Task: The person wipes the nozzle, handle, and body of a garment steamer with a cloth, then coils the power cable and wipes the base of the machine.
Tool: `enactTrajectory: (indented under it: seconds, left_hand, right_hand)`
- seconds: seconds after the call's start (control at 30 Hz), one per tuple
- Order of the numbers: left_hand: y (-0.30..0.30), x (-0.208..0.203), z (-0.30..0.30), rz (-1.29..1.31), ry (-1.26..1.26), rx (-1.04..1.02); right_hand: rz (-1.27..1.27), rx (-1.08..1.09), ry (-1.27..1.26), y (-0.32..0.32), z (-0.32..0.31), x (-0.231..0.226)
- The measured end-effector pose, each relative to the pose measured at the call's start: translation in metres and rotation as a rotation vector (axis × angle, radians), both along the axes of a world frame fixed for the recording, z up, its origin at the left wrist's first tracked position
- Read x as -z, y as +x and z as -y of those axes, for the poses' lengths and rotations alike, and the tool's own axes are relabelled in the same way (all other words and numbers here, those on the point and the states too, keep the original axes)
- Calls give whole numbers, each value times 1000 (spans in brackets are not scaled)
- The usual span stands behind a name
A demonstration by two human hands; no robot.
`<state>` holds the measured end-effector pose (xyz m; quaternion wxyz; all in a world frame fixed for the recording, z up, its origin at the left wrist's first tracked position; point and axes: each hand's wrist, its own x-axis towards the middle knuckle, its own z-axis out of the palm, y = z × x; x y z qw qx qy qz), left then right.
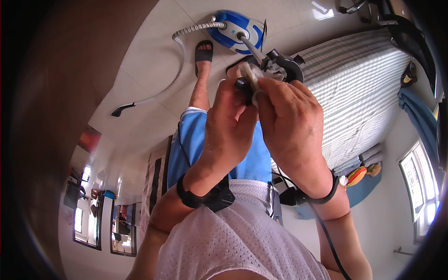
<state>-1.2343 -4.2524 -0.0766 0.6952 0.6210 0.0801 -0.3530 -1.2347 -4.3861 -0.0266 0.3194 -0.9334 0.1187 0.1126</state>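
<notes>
My left hand (228,123) and my right hand (296,114) meet in front of my chest, both closed. The left fingers wrap a small black piece with a round end (241,84). My right fingers pinch a crumpled, whitish translucent piece (252,74), perhaps thin plastic; its lower part is hidden. Just beyond my fingers is a black curved bracket (290,65) at the top of a metal pole (252,48). That pole rises from a blue and white garment steamer (237,31) on the floor. Whether the pieces in my hands join the bracket, I cannot tell.
The steamer's pale ribbed hose (181,60) curves left over the tiles to a black nozzle (123,109). A bed with a striped cover (345,88) stands at the right, folded cloths (357,161) at its near end. Cables (326,228) run along my arms.
</notes>
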Motion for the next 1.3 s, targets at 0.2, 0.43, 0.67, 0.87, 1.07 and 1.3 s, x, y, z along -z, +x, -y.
enactTrajectory:
  seconds: [0.2, 0.43, 0.67, 0.87, 1.07, 1.3]
  left_hand:
    - [2, -5, -5, 190, 236, 274]
    - [6, -5, -8, 306, 102, 142]
    - [1, -3, 0, 10, -33, 51]
    - [-35, 25, -23, 770, 515, 362]
    - [-7, 0, -21, 615, 284, 318]
    - [1, -11, -10, 3, 34, 177]
  right_hand:
    - [196, 256, 217, 3, -18, 5]
    - [330, 165, 561, -1, -25, -25]
    - [62, 75, -71, -8, -7, 6]
    - [249, 222, 199, 10, -37, 5]
    - [383, 248, 639, 3, -25, -16]
    - [115, 163, 10, -10, -21, 5]
